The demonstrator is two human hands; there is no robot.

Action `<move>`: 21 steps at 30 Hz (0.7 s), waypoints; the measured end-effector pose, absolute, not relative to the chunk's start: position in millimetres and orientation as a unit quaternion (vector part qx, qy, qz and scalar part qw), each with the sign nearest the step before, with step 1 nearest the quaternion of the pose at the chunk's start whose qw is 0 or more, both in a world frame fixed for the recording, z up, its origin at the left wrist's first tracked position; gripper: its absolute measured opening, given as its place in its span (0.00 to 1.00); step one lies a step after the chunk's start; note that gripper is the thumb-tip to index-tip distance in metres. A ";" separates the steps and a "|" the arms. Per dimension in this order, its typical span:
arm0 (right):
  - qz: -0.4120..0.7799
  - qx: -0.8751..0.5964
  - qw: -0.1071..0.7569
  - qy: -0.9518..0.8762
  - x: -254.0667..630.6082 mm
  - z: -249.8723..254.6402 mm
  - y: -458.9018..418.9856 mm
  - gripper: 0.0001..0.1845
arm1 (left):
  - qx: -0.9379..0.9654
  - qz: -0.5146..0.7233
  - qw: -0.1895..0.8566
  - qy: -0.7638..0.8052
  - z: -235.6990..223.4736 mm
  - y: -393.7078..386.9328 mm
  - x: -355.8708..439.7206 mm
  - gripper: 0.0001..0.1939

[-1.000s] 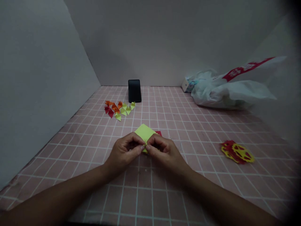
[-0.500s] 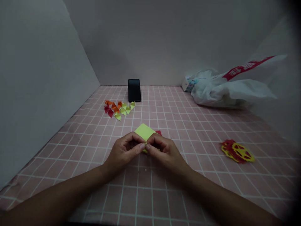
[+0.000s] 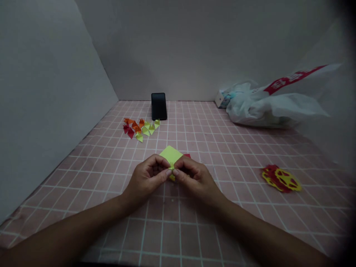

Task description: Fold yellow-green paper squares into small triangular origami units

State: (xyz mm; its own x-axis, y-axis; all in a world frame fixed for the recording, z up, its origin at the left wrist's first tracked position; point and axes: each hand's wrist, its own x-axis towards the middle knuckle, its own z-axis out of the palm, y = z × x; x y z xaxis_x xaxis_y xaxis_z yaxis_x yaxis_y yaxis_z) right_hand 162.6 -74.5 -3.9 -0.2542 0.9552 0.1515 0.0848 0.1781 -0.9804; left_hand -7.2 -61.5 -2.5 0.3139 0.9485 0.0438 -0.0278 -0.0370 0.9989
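Between the fingertips of my left hand [image 3: 151, 174] and my right hand [image 3: 193, 176] is a small piece of folded yellow paper [image 3: 171, 167]. Both hands pinch it with thumb and index finger, the thumbs almost meeting. Most of the folded piece is covered by my fingers. Just behind the hands lies a flat yellow-green paper sheet [image 3: 169, 151], its far corner showing. A bit of red paper [image 3: 187, 155] peeks out beside my right hand's knuckles.
Several small folded paper pieces [image 3: 138, 127] in red, orange and yellow lie at the back left. A black phone [image 3: 158, 106] stands behind them. Red and yellow cut-out shapes [image 3: 280, 178] sit at the right, and a white plastic bag [image 3: 267, 107] lies near a small box [image 3: 221, 99].
The fingertips have shifted slightly, and more of the folded yellow paper shows above the thumbs. Both arms stay in nearly the same place.
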 end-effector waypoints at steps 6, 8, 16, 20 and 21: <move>0.473 -0.409 0.452 -0.636 163.3 -4.5 -73.7 0.07 | 0.545 0.450 0.574 0.413 -1.8 -59.7 -6.9 0.10; 0.470 -0.412 0.451 -0.637 163.5 -5.6 -73.6 0.07 | 0.535 0.434 0.593 0.416 -0.7 -58.9 -7.0 0.09; 0.477 -0.417 0.439 -0.637 163.5 -5.4 -74.4 0.06 | 0.539 0.407 0.607 0.419 0.8 -57.2 -7.6 0.08; 0.501 -0.420 0.440 -0.616 161.8 -5.4 -74.3 0.06 | 0.540 0.400 0.616 0.412 0.1 -56.8 -7.8 0.08; 0.507 -0.421 0.440 -0.610 161.5 -5.4 -74.4 0.06 | 0.538 0.398 0.619 0.411 0.2 -56.9 -7.8 0.08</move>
